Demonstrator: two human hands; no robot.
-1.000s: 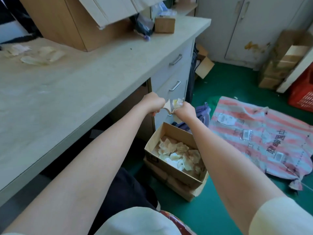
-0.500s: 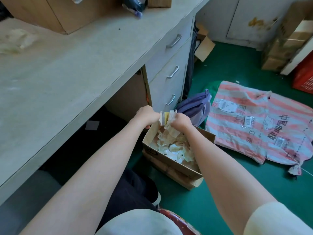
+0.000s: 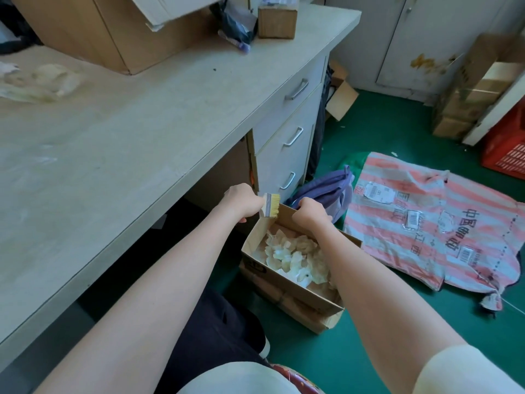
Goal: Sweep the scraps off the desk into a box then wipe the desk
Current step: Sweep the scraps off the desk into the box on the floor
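Observation:
An open cardboard box (image 3: 284, 282) stands on the green floor by the desk, holding several pale crumpled scraps (image 3: 292, 257). My left hand (image 3: 244, 201) is closed around a small brush (image 3: 271, 204) with yellow bristles, held at the box's far left corner. My right hand (image 3: 311, 209) sits just right of the bristles, its fingers curled over the box's far rim. More pale scraps (image 3: 39, 83) lie in a heap at the far left of the light wooden desk (image 3: 142, 123).
On the desk's back edge stand a large cardboard carton (image 3: 113, 32), a dark bag (image 3: 237, 27) and a small carton (image 3: 277, 22). Drawers (image 3: 287, 137) flank the knee space. A purple cloth (image 3: 326, 191), a striped sack (image 3: 440, 223) and a red crate (image 3: 508, 146) lie on the floor.
Both hands came down from above the box to its far rim. The scraps my right hand was pulling off the brush are gone from it, and the bristles are bare.

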